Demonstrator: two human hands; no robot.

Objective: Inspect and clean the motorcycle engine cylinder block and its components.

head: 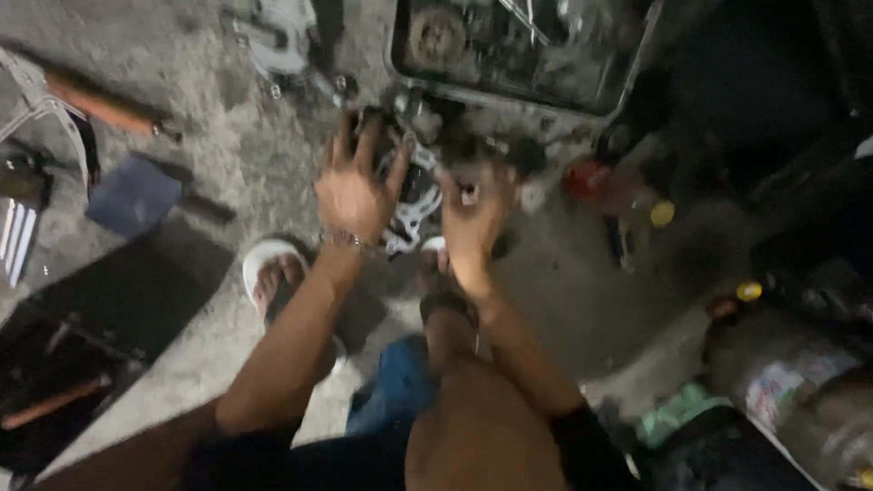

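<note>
Left hand (353, 186) splayed open on the engine part (411, 195) – right hand (471, 223) pinching something small (blurred)

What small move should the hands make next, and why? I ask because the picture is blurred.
Probably settle both hands on the round metal part before working further. The left hand lies spread over its top, while the right hand hovers at its right edge, pinching something too small to tell.
</note>
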